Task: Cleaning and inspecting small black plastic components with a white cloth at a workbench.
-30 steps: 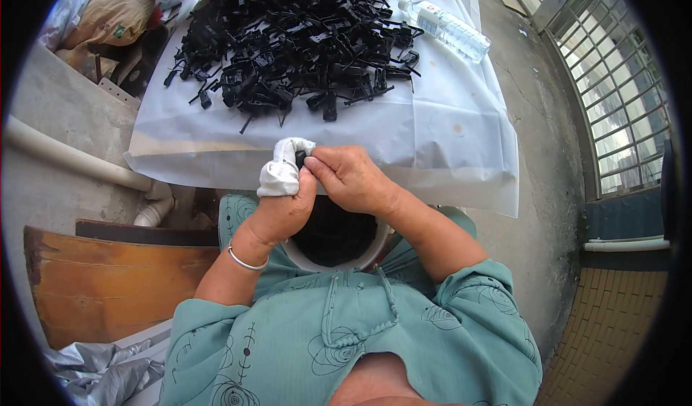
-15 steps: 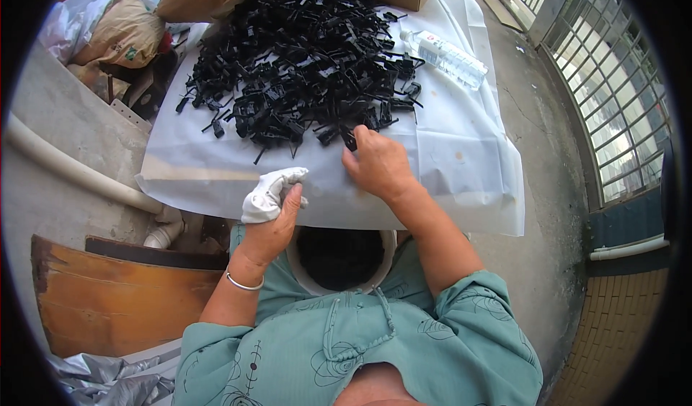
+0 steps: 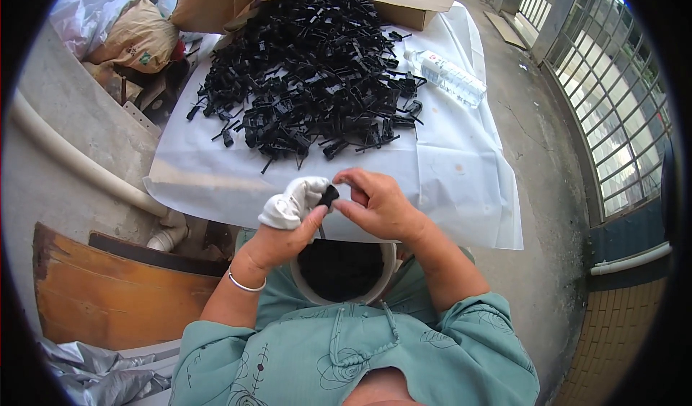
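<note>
Black plastic clip [image 3: 329,195]: pinched between the cloth-wrapped left hand [image 3: 292,215] and bare right hand [image 3: 375,205], above the lap bucket [image 3: 389,262]. Risk: cloth slips; clip drops outside.

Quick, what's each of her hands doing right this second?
Left hand: closed, gripping a white cloth, thumb against a small black plastic piece.
Right hand: fingers pinched shut on that same piece.

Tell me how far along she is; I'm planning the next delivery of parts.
Some looks done: the white bucket in her lap holds dark pieces. In hand: one small black part, pinched between the cloth-wrapped left hand and the right hand. Left: a big pile of black parts on the white sheet, seemingly most of the work.
</note>
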Available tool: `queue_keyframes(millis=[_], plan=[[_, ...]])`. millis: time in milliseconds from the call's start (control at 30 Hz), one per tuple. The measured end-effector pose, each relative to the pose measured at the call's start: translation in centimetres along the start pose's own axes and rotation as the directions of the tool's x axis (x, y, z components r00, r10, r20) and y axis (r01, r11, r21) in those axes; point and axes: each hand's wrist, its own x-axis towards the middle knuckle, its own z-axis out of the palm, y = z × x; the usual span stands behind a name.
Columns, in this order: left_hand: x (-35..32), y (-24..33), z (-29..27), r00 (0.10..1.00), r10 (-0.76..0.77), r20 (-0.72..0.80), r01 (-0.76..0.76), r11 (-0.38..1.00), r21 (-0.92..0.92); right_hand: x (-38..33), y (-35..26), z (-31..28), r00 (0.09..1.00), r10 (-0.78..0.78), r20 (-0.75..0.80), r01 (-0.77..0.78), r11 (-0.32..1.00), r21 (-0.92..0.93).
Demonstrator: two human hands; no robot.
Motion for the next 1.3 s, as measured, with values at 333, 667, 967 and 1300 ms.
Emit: queue_keyframes(millis=[333,667,967,1300], plan=[[0.4,0.0,1.2,0.972,-0.205,-0.112,0.155,0.926,-0.344,0.0,-0.5,2.8,0.906,-0.229,-0.357,0.204,0.973,-0.106],[0.2,-0.3,1.4,0.970,-0.098,-0.224,0.088,0.995,-0.054,0.2,0.5,2.3,0.986,-0.092,-0.137,0.106,0.990,0.093],[0.1,-0.6,1.7,0.956,0.193,-0.222,-0.136,0.959,0.250,0.2,1.0,4.1,0.982,0.139,-0.125,-0.094,0.946,0.310],[0.4,0.2,0.5,0.976,-0.110,-0.188,0.043,0.944,-0.327,0.0,1.9,1.1,0.994,-0.031,0.105,0.039,0.997,-0.072]])
